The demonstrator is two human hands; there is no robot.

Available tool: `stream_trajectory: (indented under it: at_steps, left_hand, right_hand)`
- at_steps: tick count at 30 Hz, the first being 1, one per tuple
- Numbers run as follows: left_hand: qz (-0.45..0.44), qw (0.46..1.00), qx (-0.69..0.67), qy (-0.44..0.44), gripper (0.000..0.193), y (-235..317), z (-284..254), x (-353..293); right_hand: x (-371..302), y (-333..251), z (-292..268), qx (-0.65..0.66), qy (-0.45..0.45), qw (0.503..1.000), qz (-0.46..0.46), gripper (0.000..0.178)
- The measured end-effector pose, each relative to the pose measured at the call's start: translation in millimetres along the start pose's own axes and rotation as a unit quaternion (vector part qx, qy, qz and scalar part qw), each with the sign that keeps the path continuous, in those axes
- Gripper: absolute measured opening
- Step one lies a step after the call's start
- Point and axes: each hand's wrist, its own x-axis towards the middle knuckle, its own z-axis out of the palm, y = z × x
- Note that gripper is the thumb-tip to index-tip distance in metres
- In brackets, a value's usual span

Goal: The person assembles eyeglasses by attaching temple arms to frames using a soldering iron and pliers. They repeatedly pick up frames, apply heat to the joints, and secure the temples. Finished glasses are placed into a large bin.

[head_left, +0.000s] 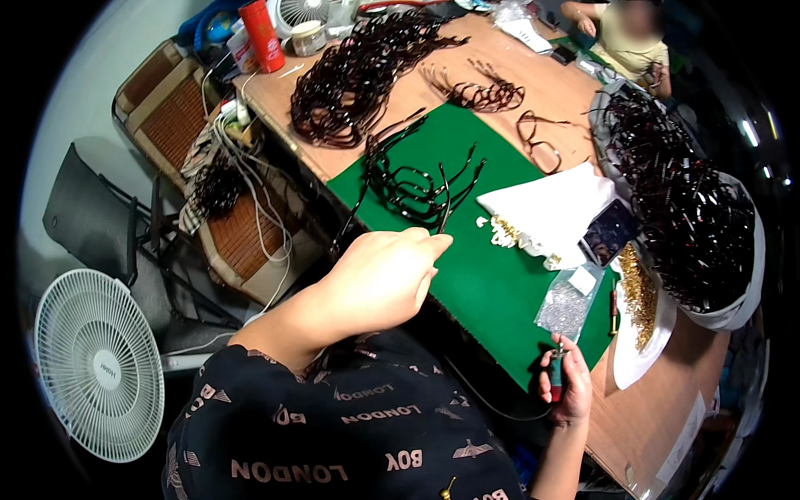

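My left hand (385, 275) reaches across to the near edge of the green mat (500, 325). Its fingers are closed on a dark eyeglass frame, whose temple (446, 204) sticks up past the fingertips; the rest is hidden or merges with the frames behind. Just beyond lies a small group of dark eyeglass frames (406, 185) on the mat. At the mat's right corner my right hand (572, 383) is wrapped round a corded screwdriver (557, 377) with a green and red handle, tip upward. Above that tip lies a clear bag of tiny silvery parts (567, 308).
A big heap of frames (350, 83) lies at the back left; a full sack of frames (683, 208) stands right. White cloth (542, 204), a phone (608, 232), a thin screwdriver (613, 308) and a tray of golden parts (640, 308) lie nearby. A person (629, 42) sits opposite.
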Motion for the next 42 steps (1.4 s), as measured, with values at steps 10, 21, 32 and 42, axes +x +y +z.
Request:
stream_trajectory:
  at_steps: [10, 21, 32, 42]
  left_hand:
    - [0.125, 0.972, 0.184, -0.074, 0.021, -21, 29, 168]
    - [0.277, 0.944, 0.154, 0.093, 0.013, -74, 73, 332]
    - [0.073, 0.886, -0.395, 0.23, 0.043, -18, -49, 132]
    - [0.102, 0.716, -0.686, 0.076, 0.017, -18, 22, 46]
  right_hand:
    - [-7, 0, -5, 0.035, -0.004, 0.999, -0.014, 0.036]
    - [-33, -15, 1, -0.603, 0.12, 0.771, -0.166, 0.032]
    - [-13, -13, 34, -0.677, 0.146, 0.717, -0.079, 0.023]
    - [-15, -12, 32, -0.639, 0.172, 0.743, -0.099, 0.023]
